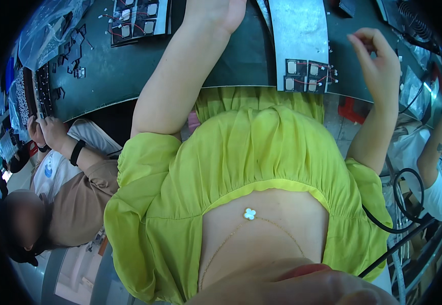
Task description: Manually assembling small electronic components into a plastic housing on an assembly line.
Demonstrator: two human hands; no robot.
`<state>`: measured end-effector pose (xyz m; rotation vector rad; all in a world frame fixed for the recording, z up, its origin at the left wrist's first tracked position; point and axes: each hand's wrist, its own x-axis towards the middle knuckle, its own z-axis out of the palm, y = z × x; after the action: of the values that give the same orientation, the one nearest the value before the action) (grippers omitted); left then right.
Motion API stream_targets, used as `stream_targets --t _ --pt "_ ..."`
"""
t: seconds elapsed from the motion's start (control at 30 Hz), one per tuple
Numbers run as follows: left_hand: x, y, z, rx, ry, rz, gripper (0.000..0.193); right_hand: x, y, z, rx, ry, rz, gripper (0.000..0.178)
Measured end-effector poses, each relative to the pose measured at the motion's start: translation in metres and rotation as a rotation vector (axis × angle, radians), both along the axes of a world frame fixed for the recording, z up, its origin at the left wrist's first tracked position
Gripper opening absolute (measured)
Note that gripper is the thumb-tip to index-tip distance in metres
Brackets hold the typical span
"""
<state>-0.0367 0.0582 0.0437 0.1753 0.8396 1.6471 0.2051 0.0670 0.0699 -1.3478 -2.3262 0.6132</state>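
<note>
Four red-wired, black-and-silver square modules are seen left of the right grip, loosely curled, narrowly parted; the left grip, cropped, can't be read.

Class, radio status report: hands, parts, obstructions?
Left hand: partly out of frame. Right hand: curled, right of silver strip. Four wired modules: strip's near end, uncovered.
</note>
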Motion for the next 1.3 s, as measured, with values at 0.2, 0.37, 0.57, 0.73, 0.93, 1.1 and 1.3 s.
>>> stream_targets --t 0.2,0.37,0.57,0.73,0.93,1.1,1.3 --pt "-0.012 -0.006 0.003 0.020 0.017 -0.002 0.018 -0.013 -0.019 -0.001 0.043 0.069 0.421 0.007" --pt "-0.008 -0.001 -0.004 0.069 -0.011 -0.022 0.018 -0.010 -0.022 -0.004 0.087 -0.080 0.398 0.009" --pt "-0.001 0.009 -0.020 0.096 -0.001 -0.065 0.017 -0.004 -0.028 -0.003 -0.053 0.015 0.199 0.008" --pt "0.012 0.003 -0.053 0.504 0.248 -0.380 0.014 -0.008 -0.026 0.005 -0.108 -0.118 0.341 0.006" --pt "0.007 -0.006 -0.001 0.193 0.926 -0.903 0.017 -0.001 -0.022 0.013 -0.023 -0.018 0.214 0.008" --pt "0.013 -0.019 0.013 0.314 0.680 -0.806 0.022 -0.020 -0.018 0.017 -0.076 0.164 0.155 0.009" --pt "0.017 -0.024 0.015 0.236 0.422 -0.835 0.027 -0.037 -0.005 0.009 -0.085 0.248 0.205 0.010"
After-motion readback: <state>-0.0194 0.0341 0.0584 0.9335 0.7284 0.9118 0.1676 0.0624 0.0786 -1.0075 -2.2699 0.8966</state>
